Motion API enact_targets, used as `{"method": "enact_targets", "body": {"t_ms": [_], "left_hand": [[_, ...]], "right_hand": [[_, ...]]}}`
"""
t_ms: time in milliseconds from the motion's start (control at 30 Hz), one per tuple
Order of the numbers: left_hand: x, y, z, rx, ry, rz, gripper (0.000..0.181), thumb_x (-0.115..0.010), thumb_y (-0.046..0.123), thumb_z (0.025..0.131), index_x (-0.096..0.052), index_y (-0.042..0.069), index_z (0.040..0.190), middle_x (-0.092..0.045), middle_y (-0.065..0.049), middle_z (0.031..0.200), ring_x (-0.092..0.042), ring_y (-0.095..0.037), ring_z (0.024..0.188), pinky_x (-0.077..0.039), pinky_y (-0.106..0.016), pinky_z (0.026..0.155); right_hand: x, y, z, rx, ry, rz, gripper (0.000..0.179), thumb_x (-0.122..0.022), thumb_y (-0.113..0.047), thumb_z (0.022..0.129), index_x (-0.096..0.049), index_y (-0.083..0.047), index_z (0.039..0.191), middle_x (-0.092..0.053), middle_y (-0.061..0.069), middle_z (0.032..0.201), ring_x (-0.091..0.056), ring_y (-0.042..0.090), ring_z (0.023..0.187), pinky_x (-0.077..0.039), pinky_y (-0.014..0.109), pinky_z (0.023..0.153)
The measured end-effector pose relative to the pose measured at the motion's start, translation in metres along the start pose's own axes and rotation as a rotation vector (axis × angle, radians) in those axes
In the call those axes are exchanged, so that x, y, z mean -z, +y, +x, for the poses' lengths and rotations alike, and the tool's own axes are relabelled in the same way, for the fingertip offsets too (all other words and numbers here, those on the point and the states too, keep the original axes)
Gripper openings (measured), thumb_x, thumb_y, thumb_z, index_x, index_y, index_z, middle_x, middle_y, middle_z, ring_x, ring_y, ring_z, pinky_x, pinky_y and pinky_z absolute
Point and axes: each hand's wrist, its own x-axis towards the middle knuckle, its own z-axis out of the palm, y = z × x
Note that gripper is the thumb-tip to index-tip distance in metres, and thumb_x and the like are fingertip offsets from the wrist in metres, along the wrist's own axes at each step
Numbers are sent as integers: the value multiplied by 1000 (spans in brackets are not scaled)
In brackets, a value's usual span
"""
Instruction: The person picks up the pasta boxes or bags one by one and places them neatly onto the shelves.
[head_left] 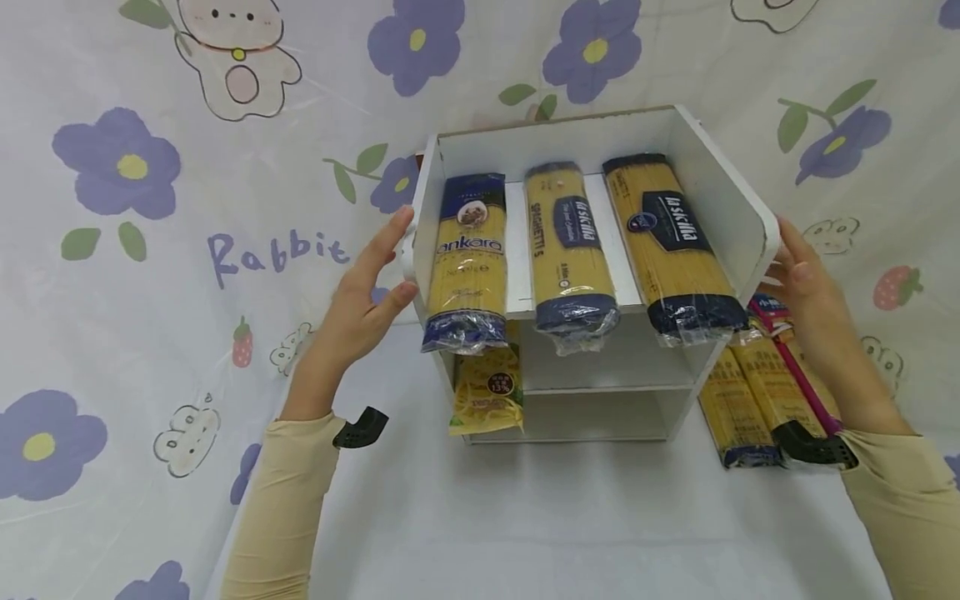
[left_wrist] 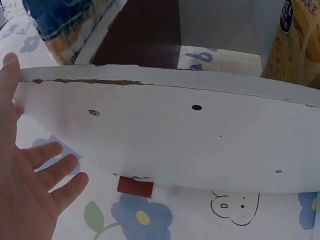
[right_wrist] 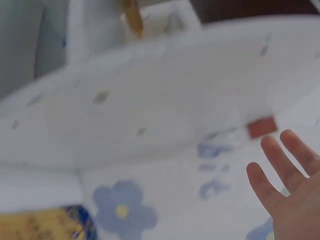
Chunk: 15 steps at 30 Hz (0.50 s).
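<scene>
A small white shelf unit (head_left: 606, 390) stands between my two hands, three packs lying on its tilted top tier: an Ankara spaghetti pack (head_left: 471, 258), a narrower La Sicilia spaghetti pack (head_left: 573, 250) and a wider La Sicilia pack (head_left: 675, 237). At the left side panel my left hand (head_left: 356, 304) has its thumb and index finger by the front edge, the other fingers loosely extended. Beside the right side panel is my right hand (head_left: 817, 321), partly hidden behind the edge; the right wrist view shows its fingers (right_wrist: 282, 160) extended and spread. Neither hand holds a pack. Firm contact with the panels is unclear.
A yellow pasta bag (head_left: 487, 387) sits on the lower left of the unit. To the right, several spaghetti packs (head_left: 738, 408) lie on the white table (head_left: 540, 508), with a pink strap (head_left: 798, 371) across them. Flower-printed cloth (head_left: 112, 308) hangs behind.
</scene>
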Motion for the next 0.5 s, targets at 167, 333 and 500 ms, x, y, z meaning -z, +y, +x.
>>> {"method": "enact_targets", "body": {"t_ms": [167,333,500], "left_hand": [[-1,-3,1,56,-40,-3,86,-39,81,85,-22,36,157,-26,7,164,-28,-21,152,-32,-53,119],[-2,-2,0,116,-49,-19,83,-39,83,84,-23,42,155,-27,8,164,-33,-29,149,-33,-57,118],[-6,-2,0,148,-62,-71,79,-41,81,85,-22,47,154,-32,6,162,-43,-34,143,-38,-61,113]], "right_hand": [[13,26,-12,-113,19,-278,49,-28,-32,109,-21,-38,157,-50,-2,147,-50,-17,107,-41,2,82],[26,62,-26,-219,-29,-372,52,-31,-32,109,-15,-40,157,-46,14,149,-45,-22,103,-37,-3,79],[35,97,-47,-323,-57,-407,52,-31,-40,108,-12,-42,157,-49,9,149,-49,-18,106,-45,11,96]]}}
